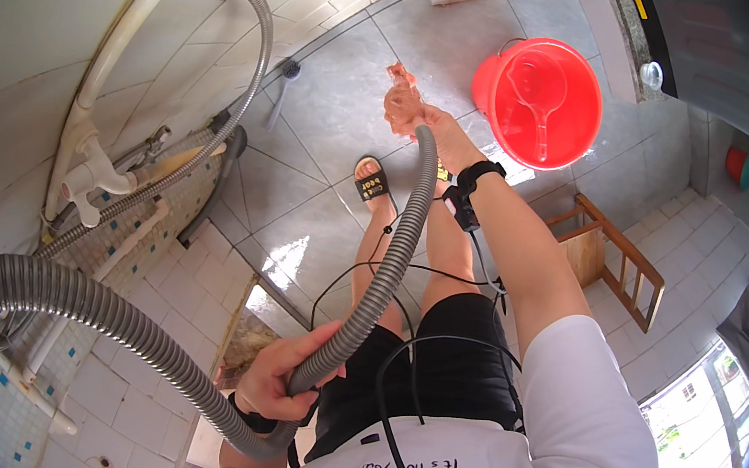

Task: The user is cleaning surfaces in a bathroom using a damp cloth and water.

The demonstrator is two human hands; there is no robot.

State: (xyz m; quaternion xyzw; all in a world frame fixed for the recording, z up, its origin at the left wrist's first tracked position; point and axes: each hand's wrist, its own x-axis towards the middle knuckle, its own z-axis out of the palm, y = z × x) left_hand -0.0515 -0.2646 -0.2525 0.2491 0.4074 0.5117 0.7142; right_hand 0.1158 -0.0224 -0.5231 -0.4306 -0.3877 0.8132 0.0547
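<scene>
My left hand [273, 379], low in the view, is closed around a grey corrugated hose [395, 257]. The hose loops in from the left wall, passes through this hand and rises in front of my legs. Its far end reaches my right hand [443, 131], which is closed at the hose end, out over the tiled floor. Just beyond those fingers is a wet-looking, wrinkled, orange-pink mass [402, 103]; I cannot tell what it is. The right fingers are partly hidden. A black band with a small device [464, 204] sits on my right wrist.
A red bucket [572, 133] with a clear dipper [539, 104] inside stands at upper right. A wooden stool [617, 261] lies tipped over at right. White pipes [98, 173] run along the left wall; a brush [289, 76] is near it. Black cables [417, 337] cross my legs.
</scene>
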